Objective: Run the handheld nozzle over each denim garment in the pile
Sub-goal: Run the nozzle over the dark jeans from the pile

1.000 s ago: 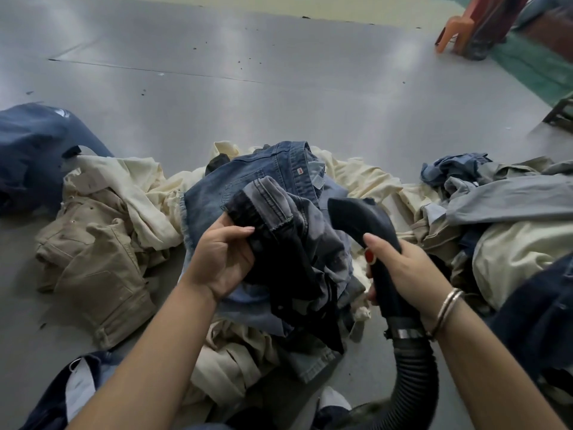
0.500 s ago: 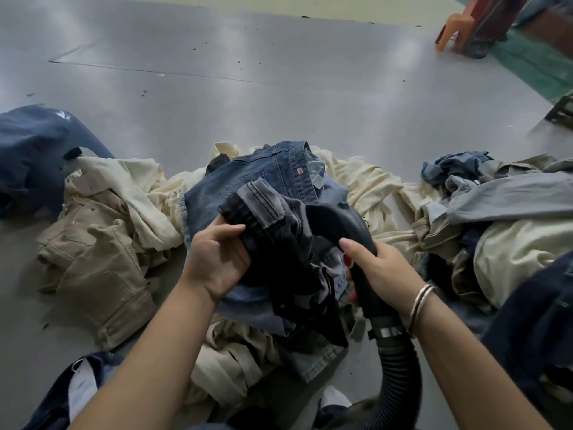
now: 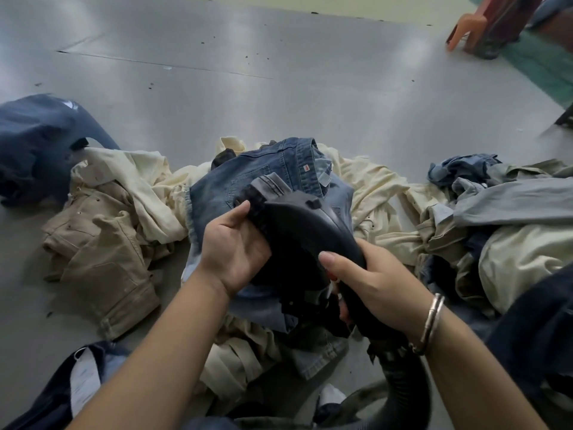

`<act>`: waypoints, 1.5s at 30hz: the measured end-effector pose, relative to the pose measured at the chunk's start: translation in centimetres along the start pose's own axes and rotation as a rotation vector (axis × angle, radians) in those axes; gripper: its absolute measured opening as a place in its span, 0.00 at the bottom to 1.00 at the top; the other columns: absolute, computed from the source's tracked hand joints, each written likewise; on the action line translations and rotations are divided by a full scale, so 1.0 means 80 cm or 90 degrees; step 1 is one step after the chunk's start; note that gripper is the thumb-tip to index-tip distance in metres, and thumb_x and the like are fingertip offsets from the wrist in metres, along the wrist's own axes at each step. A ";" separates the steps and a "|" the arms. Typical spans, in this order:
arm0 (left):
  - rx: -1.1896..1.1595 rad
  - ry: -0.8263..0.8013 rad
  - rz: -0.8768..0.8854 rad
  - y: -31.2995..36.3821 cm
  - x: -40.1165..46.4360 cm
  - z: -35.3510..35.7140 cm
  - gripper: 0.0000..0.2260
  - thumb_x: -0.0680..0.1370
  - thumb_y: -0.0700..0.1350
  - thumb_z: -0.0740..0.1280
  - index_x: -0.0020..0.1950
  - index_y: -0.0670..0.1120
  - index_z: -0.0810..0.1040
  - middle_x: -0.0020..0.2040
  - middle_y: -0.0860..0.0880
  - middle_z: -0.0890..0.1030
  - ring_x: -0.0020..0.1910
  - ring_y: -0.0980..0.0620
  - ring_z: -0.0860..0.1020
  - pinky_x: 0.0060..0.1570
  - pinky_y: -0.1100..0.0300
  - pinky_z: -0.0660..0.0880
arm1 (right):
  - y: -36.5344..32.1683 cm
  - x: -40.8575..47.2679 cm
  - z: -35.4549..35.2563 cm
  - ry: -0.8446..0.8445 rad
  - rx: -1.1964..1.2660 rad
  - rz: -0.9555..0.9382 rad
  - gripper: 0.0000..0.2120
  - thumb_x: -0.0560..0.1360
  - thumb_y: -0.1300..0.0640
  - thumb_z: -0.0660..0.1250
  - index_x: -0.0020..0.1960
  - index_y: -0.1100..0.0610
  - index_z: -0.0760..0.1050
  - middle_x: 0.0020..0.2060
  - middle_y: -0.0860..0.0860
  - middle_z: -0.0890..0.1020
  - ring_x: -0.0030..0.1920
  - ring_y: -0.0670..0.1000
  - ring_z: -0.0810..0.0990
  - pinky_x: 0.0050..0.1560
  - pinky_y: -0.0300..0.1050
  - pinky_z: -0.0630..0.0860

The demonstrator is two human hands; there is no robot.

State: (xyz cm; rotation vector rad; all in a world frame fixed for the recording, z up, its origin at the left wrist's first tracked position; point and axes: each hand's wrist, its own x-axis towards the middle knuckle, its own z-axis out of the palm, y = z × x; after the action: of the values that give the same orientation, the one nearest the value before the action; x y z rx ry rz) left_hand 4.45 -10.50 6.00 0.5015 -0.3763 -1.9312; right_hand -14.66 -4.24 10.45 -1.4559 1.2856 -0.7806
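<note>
- A dark charcoal denim garment is bunched and held up above the middle of the pile by the left hand; the left grip is closed on its fabric, thumb on top and fingers hidden beneath.
- The black plastic handheld nozzle is laid across the top of that dark garment, touching it, its head pointing up and to the left.
- The nozzle's handle is wrapped by the right hand; the right grip is closed round it, thumb along the near side.
- A silver metal bangle is worn on the right wrist.
- A black ribbed hose is seen running from the nozzle's rear down to the lower edge.
- Just behind the held garment, a mid-blue denim jacket is spread over cream cotton garments.
- Tan trousers are crumpled at the left, on the grey floor.
- An orange plastic stool is seen at the far right.
</note>
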 end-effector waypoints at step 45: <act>0.531 0.101 -0.317 -0.056 0.016 -0.058 0.19 0.74 0.54 0.70 0.55 0.41 0.81 0.53 0.41 0.83 0.52 0.44 0.82 0.57 0.53 0.76 | 0.047 0.040 -0.006 0.171 0.152 0.060 0.13 0.76 0.53 0.66 0.39 0.61 0.70 0.28 0.55 0.75 0.22 0.53 0.75 0.23 0.43 0.73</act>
State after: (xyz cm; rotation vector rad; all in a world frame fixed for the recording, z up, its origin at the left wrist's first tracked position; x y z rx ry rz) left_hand 2.84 -10.07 -0.34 1.3851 -1.0403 -2.1223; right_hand -15.59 -7.19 6.60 -1.1186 1.3959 -1.0540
